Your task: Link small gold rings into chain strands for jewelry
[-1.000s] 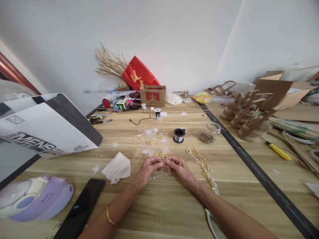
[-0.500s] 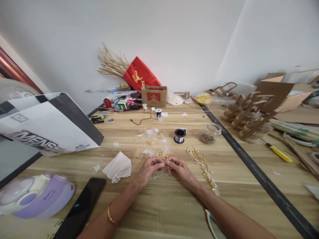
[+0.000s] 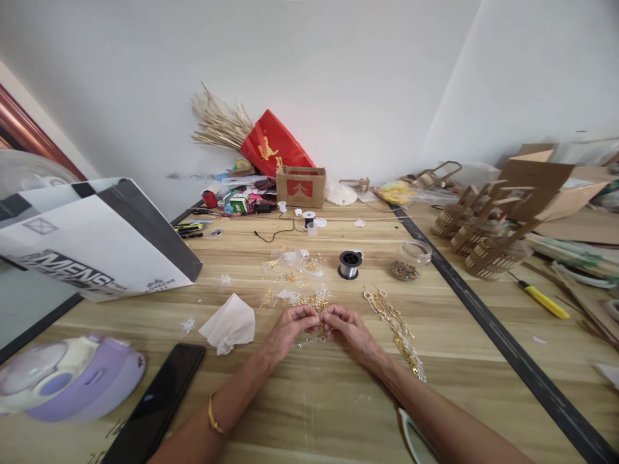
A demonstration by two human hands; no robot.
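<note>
Low in the middle of the head view, my left hand [image 3: 292,327] and my right hand [image 3: 346,326] pinch close together, fingertips nearly touching. What they hold is too small to make out. A thin silvery chain [image 3: 309,341] lies on the wooden table just below the fingertips. Right beyond them is a pile of small gold and silver pieces [image 3: 302,298], with clear bags of similar bits behind. Gold and silver chains [image 3: 394,322] stretch out on the table to the right of my right hand. A spool of clear thread [image 3: 349,264] stands behind them.
A tissue [image 3: 229,324], a black phone [image 3: 157,399] and a purple device [image 3: 87,380] are on the left, below a white paper bag [image 3: 101,238]. A glass jar of beads [image 3: 409,260], small baskets [image 3: 493,248] and a yellow cutter [image 3: 546,301] are on the right.
</note>
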